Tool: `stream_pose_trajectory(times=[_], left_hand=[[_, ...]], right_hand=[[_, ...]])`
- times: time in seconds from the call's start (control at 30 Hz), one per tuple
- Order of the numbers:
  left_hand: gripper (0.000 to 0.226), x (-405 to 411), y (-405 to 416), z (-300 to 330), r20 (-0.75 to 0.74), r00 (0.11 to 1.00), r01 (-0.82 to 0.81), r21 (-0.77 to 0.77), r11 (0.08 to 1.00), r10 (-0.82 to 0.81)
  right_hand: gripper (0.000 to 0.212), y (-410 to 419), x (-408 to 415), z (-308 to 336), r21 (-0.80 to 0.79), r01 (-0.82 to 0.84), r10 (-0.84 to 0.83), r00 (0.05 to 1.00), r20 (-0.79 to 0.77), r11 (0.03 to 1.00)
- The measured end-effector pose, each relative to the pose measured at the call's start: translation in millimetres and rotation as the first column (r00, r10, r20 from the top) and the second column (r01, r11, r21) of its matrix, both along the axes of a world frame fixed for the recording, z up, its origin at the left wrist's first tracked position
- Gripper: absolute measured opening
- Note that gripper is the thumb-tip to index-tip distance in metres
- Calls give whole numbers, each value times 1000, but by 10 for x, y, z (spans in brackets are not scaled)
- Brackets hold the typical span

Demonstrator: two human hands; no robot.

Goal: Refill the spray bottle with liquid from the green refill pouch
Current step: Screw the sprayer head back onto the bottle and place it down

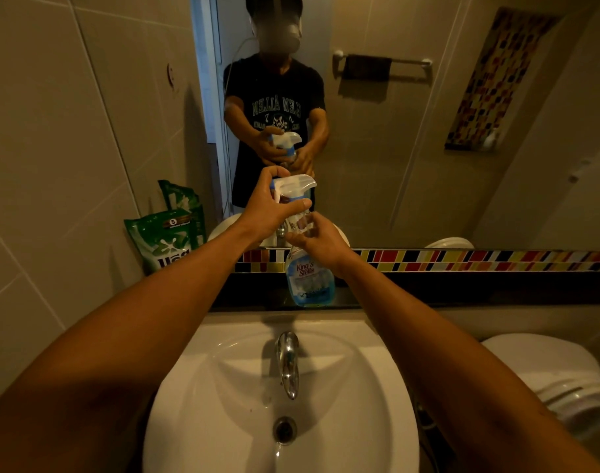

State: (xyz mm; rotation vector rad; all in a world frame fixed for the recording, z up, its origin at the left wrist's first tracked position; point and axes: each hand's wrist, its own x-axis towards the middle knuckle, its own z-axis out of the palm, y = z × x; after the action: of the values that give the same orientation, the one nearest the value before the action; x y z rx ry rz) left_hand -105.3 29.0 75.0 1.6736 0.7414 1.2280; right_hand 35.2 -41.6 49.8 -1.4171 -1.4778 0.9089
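At the bathroom sink point(223, 387), you hold the spray bottle point(309, 281) upright on the dark ledge point(462, 288) below the mirror point(394, 131) — your left hand point(271, 213) is closed around the white trigger head point(297, 186), your right hand point(320, 238) is wrapped round the clear neck. The head appears to be coming off, though whether it is already unscrewed cannot be told. The green refill pouch point(163, 242) stands untouched against the wall tiles, well to the left of the bottle — no pouring has begun. By the look of it, opening the bottle is the step in hand; opening the pouch, filling and recapping are all left.
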Motion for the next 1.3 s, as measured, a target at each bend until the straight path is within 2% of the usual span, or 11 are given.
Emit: stream_pose_trajectory(times=[0.3, 0.63, 0.8, 0.97, 1.2, 1.3], left_hand=[[59, 4, 41, 2, -44, 996, -68, 91, 994, 72], [57, -42, 116, -22, -110, 992, -51, 77, 996, 59], [59, -29, 93, -61, -91, 994, -54, 57, 997, 59], [63, 3, 72, -95, -56, 990, -127, 78, 989, 132], [54, -60, 104, -11, -37, 999, -36, 65, 997, 39], [54, -85, 126, 5, -21, 1000, 13, 58, 998, -12]], right_hand=[[28, 33, -41, -20, 17, 12, -12, 1000, -26, 1000], [26, 17, -27, -28, 14, 6, -6, 1000, -30, 1000], [27, 24, -26, -32, 17, 9, -9, 1000, -2, 1000], [30, 56, -57, -43, 23, -2, 2, 1000, 24, 1000], [28, 66, -2, -19, 27, -15, 14, 999, 52, 1000], [29, 61, 9, 9, 1, -47, 47, 999, 14, 999]])
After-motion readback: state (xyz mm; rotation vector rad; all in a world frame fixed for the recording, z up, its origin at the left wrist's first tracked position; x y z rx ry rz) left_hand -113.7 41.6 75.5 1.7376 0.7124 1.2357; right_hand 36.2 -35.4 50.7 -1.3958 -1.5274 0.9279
